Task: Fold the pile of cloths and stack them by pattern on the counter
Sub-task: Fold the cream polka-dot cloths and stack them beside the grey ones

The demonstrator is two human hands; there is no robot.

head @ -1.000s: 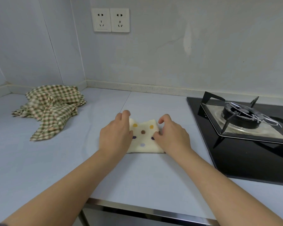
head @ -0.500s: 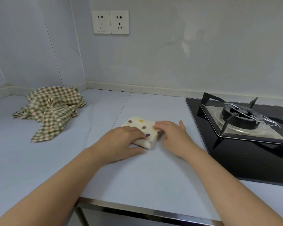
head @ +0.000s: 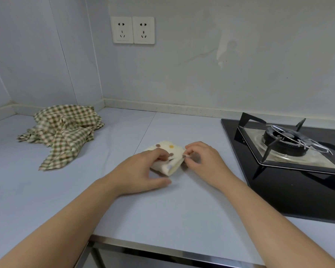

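A folded dotted cloth (head: 170,151) lies mid-counter (head: 162,209), the left hand (head: 141,171) with its grip curled over the cloth's left side, the right hand (head: 203,163) pinching its right edge. A crumpled checked cloth (head: 64,132) sits back left.

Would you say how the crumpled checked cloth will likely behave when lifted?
The checked cloth lies in soft creases, so it will probably droop and unfurl. It looks thin, likely light. On the smooth counter it should slide easily.
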